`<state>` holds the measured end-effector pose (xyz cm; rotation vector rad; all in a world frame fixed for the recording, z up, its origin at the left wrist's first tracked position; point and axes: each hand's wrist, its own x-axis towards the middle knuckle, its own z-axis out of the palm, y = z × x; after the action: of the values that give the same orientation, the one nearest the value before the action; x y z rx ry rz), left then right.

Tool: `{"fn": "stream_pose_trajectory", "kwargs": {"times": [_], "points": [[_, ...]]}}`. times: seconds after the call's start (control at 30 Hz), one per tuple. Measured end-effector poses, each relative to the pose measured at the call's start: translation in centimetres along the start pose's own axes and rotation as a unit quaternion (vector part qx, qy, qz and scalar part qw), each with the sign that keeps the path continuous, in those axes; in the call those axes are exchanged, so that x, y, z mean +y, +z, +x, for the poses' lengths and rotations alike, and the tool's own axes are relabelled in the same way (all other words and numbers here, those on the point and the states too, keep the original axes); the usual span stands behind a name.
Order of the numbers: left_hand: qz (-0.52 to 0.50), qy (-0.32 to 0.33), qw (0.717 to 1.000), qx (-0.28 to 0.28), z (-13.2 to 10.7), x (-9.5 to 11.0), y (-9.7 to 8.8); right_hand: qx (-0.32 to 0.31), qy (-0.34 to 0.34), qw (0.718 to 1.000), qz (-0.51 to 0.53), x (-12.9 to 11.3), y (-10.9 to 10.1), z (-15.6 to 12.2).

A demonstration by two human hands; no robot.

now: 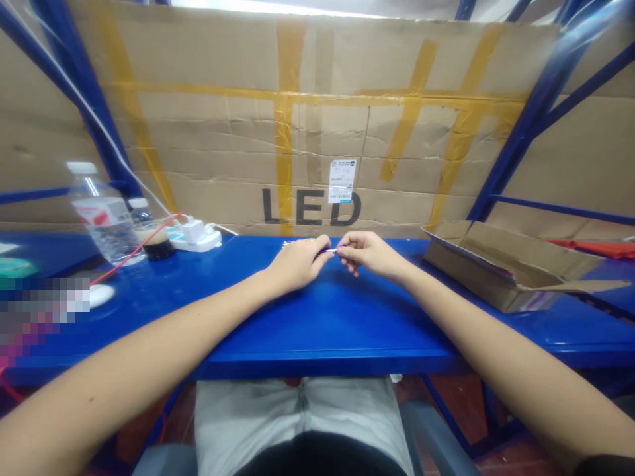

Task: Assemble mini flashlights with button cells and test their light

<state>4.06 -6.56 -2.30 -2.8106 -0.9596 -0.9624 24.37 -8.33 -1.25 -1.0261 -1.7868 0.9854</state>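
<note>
On the right of the blue table [297,324], an open cardboard box [476,272] with flaps spread outward; brown inner walls in sight, bottom too shallowly seen to tell. On the left, a clear water bottle [106,218] with white cap and red-and-white label. Just beside, a smaller bottle [159,250], white-capped, with dark liquid low down inside.

Both forearms stretched forward over the table edge, hands meeting near the far side, just below the printed letters [312,207]. Left hand [297,261] palm down, thumb and forefinger pinched on one end of a small thin piece [331,250]. Right hand [370,253] turned inward, thumb and forefinger closed on the other end, remaining fingers curled below. Too small to tell exactly what kind of piece; whitish with a touch of purple.

Behind the table, a large cardboard sheet [223,132] marked LED, crossed by yellow tape [284,132] and bearing a white label [342,182]. At either side, blue metal posts [516,152]. Near the bottles, a white power strip [198,241] and a red cable [139,248].
</note>
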Motion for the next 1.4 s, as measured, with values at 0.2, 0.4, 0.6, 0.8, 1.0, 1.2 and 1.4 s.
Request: {"fn": "stream_pose_trajectory", "kwargs": {"times": [0.2,0.4,0.6,0.8,1.0,1.2,1.4], "points": [[-0.154,-0.083,0.985,-0.005,0.1,0.6,-0.3,0.043,-0.085,0.993,-0.069,0.3,-0.1,0.0],[-0.224,-0.122,0.966,-0.041,0.6,0.3,0.0,0.044,-0.147,0.979,-0.138,0.3,-0.2,-0.4],[-0.341,-0.168,0.920,-0.093,0.4,0.3,-0.1,0.053,-0.179,0.949,-0.254,-0.1,-0.5,-0.7],[-0.511,-0.245,0.810,-0.151,0.3,0.7,-0.7,0.034,-0.216,0.932,-0.287,-0.3,-0.7,-1.0],[-0.558,-0.304,0.754,-0.164,0.5,1.1,-0.8,0.011,-0.246,0.905,-0.348,-0.1,-0.9,-1.1],[-0.494,-0.246,0.822,-0.139,0.4,0.6,-0.2,-0.001,-0.266,0.865,-0.425,-0.1,-1.1,-1.2],[-0.387,-0.169,0.900,-0.113,0.2,-0.1,0.9,-0.014,-0.252,0.864,-0.436,0.2,-0.6,-1.4]]}}
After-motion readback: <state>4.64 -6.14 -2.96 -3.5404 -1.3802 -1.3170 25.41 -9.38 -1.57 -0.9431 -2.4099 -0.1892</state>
